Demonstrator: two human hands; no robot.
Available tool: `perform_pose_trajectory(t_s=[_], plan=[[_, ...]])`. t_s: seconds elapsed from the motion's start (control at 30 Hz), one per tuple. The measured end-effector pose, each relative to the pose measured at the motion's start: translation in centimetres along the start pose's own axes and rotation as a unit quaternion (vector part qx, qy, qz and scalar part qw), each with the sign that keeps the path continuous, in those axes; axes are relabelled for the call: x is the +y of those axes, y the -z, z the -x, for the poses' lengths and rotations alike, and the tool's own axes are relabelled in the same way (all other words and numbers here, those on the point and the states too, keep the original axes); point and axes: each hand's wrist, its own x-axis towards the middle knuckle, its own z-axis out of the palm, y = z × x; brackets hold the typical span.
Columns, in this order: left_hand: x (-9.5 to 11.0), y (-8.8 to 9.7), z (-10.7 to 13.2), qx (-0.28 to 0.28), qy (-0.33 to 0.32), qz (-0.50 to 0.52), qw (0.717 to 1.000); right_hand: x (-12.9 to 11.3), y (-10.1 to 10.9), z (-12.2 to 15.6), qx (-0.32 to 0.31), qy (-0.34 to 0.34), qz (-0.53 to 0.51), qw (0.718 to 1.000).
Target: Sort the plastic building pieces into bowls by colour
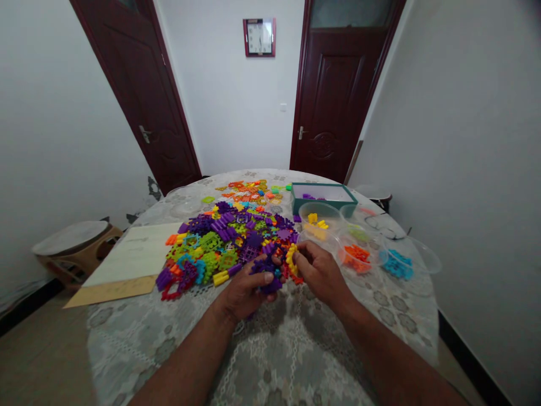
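Room: two dark doors [139, 101], one wall clock [259, 37] between them, and one stool [76, 245] on the floor to the left.
Table: one round table [270, 349] under a lace cloth carries everything else.
Board: one pale board [127, 254] lies flat at the table's left edge, touching the heap.
Main heap: one wide heap [224, 234] of interlocking plastic pieces, mostly purple and green with some yellow, orange and blue, too many to count.
Far heap: one smaller, mostly orange far heap [247, 192] lies behind it.
Box: one green box [321, 184] sits right of the far heap with a few purple pieces inside.
Bowls: four clear bowls hold pieces, namely the yellow bowl [319, 203], green bowl [350, 208], orange bowl [372, 239] and blue bowl [435, 262]. I cannot tell whether more clear plastic lies behind them.
Left hand: the left hand [247, 290] has its grip closed, thumb on top, on a purple cluster [266, 270] at the heap's near edge.
Right hand: the right hand [319, 270] has its fingertips pinched on a yellow piece [291, 259], which touches the cluster.
Handling: as I judge it, the left hand should brace the cluster low against the table. The right should keep its pinch on the yellow piece's edges and work straight along the slots. Twisting risks scattering neighbouring pieces.
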Motion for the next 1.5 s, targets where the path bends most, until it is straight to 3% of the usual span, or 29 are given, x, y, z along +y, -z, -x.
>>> perform_pose_trajectory(t_s=[0.33, 0.5, 0.73, 0.87, 1.07, 1.13, 1.3, 1.5], plan=[[0.5, -0.9, -0.3, 0.1, -0.054, 0.028, 0.993, 1.4, 0.1, -1.2, -0.005, -0.104, -0.239, 0.965], [0.6, -1.1, -0.3, 0.116, -0.07, 0.034, 0.99, 1.5, 0.0, -1.5, 0.012, -0.143, -0.292, 0.946], [0.6, -0.9, -0.3, 0.107, -0.07, 0.036, 0.991, 1.1, 0.0, -1.6, 0.007, -0.15, -0.297, 0.943], [0.7, -0.8, -0.3, 0.111, -0.07, 0.03, 0.991, 0.9, 0.1, -1.4, -0.036, -0.138, -0.257, 0.956], [0.8, -1.1, -0.3, 0.116, -0.073, 0.022, 0.99, 0.7, 3.9, -1.9, -0.097, -0.063, -0.102, 0.988], [0.7, -1.2, -0.3, 0.109, -0.067, 0.018, 0.992, 1.2, 5.8, -2.8, -0.066, -0.054, -0.062, 0.994], [0.2, -0.9, -0.3, 0.077, -0.031, -0.01, 0.996, 3.8, 8.8, -6.0, 0.144, -0.056, -0.046, 0.987], [-0.4, -0.4, -0.3, 0.046, -0.015, -0.029, 0.998, 6.0, 9.5, -6.4, 0.188, -0.071, -0.001, 0.98]])
